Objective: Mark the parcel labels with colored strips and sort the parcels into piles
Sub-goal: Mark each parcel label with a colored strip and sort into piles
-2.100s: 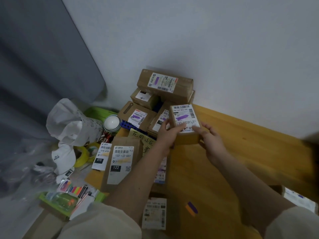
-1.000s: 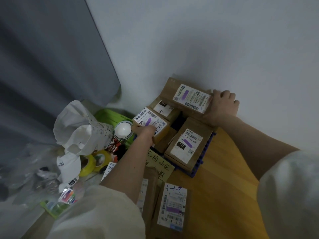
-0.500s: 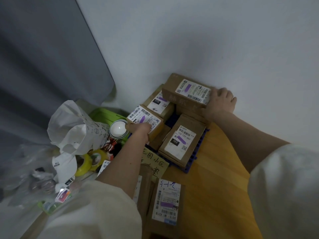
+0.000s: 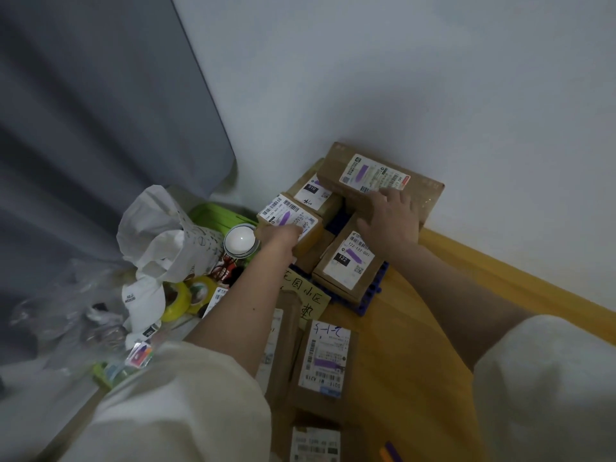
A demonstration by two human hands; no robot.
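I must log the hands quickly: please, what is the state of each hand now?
Left hand: holds the small parcel at its near edge.
Right hand: open, fingers spread, resting on the long box.

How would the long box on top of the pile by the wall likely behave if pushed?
The long box looks like stiff cardboard, so it would probably slide whole. It sits on smaller boxes, so a push could tip it. The right hand rests by its front edge.
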